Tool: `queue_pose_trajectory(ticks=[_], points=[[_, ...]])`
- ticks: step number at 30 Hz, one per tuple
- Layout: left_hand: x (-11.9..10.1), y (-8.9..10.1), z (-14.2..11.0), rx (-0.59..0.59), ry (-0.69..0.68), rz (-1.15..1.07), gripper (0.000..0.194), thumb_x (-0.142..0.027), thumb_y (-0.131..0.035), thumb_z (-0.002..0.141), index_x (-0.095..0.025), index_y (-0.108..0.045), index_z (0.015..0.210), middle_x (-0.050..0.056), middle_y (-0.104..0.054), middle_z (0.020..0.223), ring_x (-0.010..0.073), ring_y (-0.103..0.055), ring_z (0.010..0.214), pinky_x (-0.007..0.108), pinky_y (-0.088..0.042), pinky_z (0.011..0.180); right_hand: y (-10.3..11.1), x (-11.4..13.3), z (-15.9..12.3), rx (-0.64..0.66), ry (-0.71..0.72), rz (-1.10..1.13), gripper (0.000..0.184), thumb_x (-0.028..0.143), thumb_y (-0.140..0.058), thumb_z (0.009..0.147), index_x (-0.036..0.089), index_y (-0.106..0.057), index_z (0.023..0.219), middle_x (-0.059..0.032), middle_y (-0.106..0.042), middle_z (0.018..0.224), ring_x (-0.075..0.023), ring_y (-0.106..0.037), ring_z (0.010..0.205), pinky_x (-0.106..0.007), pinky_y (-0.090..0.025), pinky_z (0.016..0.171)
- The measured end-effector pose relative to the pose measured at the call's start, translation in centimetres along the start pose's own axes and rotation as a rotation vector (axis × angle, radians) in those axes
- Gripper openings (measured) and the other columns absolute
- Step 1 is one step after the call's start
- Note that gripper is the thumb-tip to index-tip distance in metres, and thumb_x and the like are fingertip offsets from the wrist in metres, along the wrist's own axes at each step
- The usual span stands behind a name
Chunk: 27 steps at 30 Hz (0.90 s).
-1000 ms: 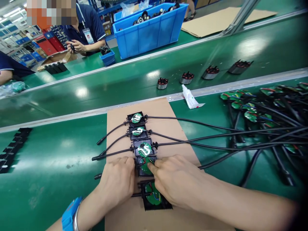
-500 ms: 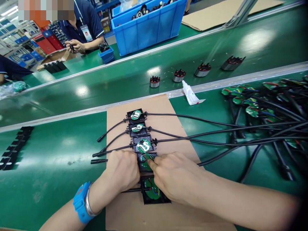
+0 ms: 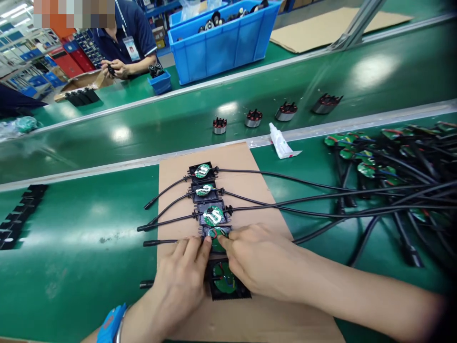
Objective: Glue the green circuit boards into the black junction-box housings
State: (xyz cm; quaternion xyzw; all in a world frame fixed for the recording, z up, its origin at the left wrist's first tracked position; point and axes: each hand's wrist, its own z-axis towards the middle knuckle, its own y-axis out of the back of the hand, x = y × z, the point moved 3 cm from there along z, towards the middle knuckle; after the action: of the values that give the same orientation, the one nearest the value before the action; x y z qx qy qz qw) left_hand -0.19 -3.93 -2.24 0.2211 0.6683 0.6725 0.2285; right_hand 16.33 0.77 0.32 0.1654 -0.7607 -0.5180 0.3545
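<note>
Open green surface (image 3: 78, 257) is left to the left of the cardboard sheet (image 3: 246, 162), crossed only by the short cable ends (image 3: 157, 224) that stick out past its edge; farther left a row of black parts (image 3: 17, 214) is laid near the border. The middle of the sheet is taken up by a column of black housings (image 3: 209, 205), and the lowest two are closed in by the left hand (image 3: 178, 281) and the right hand (image 3: 260, 259). Passage from the right is blocked by long black cables (image 3: 321, 200) and a tangled heap of cabled boards (image 3: 392, 171). A white tube (image 3: 280, 143) is lying at the rail behind, and small motors (image 3: 253, 119) are standing on the belt beyond it.
</note>
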Motion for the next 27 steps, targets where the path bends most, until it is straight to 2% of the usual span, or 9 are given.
queue_pose_trajectory(ticks=[3, 6, 8, 10, 17, 19, 22, 24, 27], points=[[1.0, 1.5, 1.0, -0.019, 0.017, -0.153, 0.047, -0.006, -0.042, 0.080, -0.016, -0.055, 0.124, 0.011, -0.062, 0.106, 0.0241, -0.061, 0.084, 0.040, -0.056, 0.070, 0.9, -0.5, -0.5, 0.036, 0.005, 0.065, 0.024, 0.018, -0.048, 0.082, 0.017, -0.061, 0.102, -0.0064, -0.068, 0.080, -0.0221, -0.063, 0.071, -0.030, -0.035, 0.059], [1.3, 2.4, 2.0, -0.083, -0.118, -0.273, 0.030, -0.010, -0.042, 0.087, -0.015, -0.061, 0.109, 0.011, -0.062, 0.110, 0.0245, -0.059, 0.093, 0.041, -0.052, 0.080, 1.6, -0.9, -1.1, 0.038, -0.039, 0.091, 0.019, 0.015, -0.049, 0.079, 0.015, -0.055, 0.097, -0.0056, -0.065, 0.079, -0.0211, -0.061, 0.071, -0.029, -0.036, 0.059], [1.2, 2.2, 2.4, -0.052, -0.238, -0.333, 0.024, -0.011, -0.042, 0.090, -0.015, -0.063, 0.100, 0.008, -0.063, 0.108, 0.0227, -0.058, 0.095, 0.040, -0.049, 0.087, 1.5, -1.0, -1.4, 0.028, -0.081, 0.089, 0.012, 0.013, -0.049, 0.079, 0.016, -0.053, 0.090, -0.0043, -0.062, 0.078, -0.0193, -0.059, 0.068, -0.028, -0.036, 0.058], [1.2, 1.6, 2.5, -0.013, -0.287, -0.367, 0.024, -0.008, -0.042, 0.090, -0.016, -0.062, 0.101, 0.006, -0.064, 0.111, 0.0212, -0.058, 0.098, 0.039, -0.045, 0.092, 1.0, -0.9, -1.6, 0.009, -0.085, 0.081, 0.009, 0.012, -0.048, 0.080, 0.017, -0.052, 0.086, -0.0035, -0.060, 0.078, -0.0184, -0.057, 0.067, -0.028, -0.037, 0.060], [1.5, -0.1, 2.1, -0.018, -0.223, -0.473, 0.031, -0.003, -0.044, 0.086, -0.019, -0.060, 0.109, 0.003, -0.065, 0.118, 0.0195, -0.057, 0.106, 0.036, -0.042, 0.095, -1.0, -0.8, -2.1, -0.130, 0.025, 0.030, 0.015, 0.008, -0.041, 0.086, 0.018, -0.052, 0.083, -0.0039, -0.057, 0.079, -0.0169, -0.051, 0.064, -0.029, -0.032, 0.056], [1.5, -0.1, 2.1, -0.023, -0.224, -0.477, 0.031, -0.003, -0.045, 0.086, -0.018, -0.060, 0.109, 0.003, -0.065, 0.118, 0.0198, -0.057, 0.106, 0.036, -0.043, 0.094, -0.6, -1.2, -2.0, -0.091, -0.044, 0.153, 0.013, 0.012, -0.042, 0.088, 0.018, -0.051, 0.081, -0.0019, -0.056, 0.075, -0.0147, -0.049, 0.062, -0.027, -0.031, 0.055], [1.5, 0.0, 2.2, -0.021, -0.218, -0.477, 0.032, -0.003, -0.045, 0.086, -0.018, -0.060, 0.110, 0.003, -0.064, 0.119, 0.0204, -0.057, 0.106, 0.037, -0.043, 0.093, 0.3, -1.9, -1.5, 0.086, -0.151, 0.352, 0.020, 0.019, -0.043, 0.091, 0.019, -0.049, 0.073, 0.0025, -0.052, 0.063, -0.0115, -0.047, 0.057, -0.023, -0.030, 0.052], [1.5, 0.1, 2.2, -0.013, -0.214, -0.488, 0.033, -0.003, -0.045, 0.085, -0.019, -0.060, 0.110, 0.003, -0.064, 0.119, 0.0203, -0.057, 0.106, 0.037, -0.043, 0.093, 0.7, -2.0, -1.1, 0.185, -0.166, 0.413, 0.023, 0.018, -0.044, 0.090, 0.018, -0.048, 0.068, 0.0034, -0.051, 0.059, -0.0101, -0.045, 0.055, -0.021, -0.028, 0.050], [1.5, -0.1, 2.1, 0.009, -0.209, -0.502, 0.032, -0.003, -0.044, 0.086, -0.019, -0.060, 0.108, 0.003, -0.064, 0.117, 0.0204, -0.057, 0.106, 0.037, -0.043, 0.094, 0.5, -2.0, -0.8, 0.142, -0.111, 0.374, 0.015, 0.014, -0.047, 0.086, 0.018, -0.049, 0.072, 0.0034, -0.052, 0.062, -0.0097, -0.043, 0.055, -0.021, -0.027, 0.050]])
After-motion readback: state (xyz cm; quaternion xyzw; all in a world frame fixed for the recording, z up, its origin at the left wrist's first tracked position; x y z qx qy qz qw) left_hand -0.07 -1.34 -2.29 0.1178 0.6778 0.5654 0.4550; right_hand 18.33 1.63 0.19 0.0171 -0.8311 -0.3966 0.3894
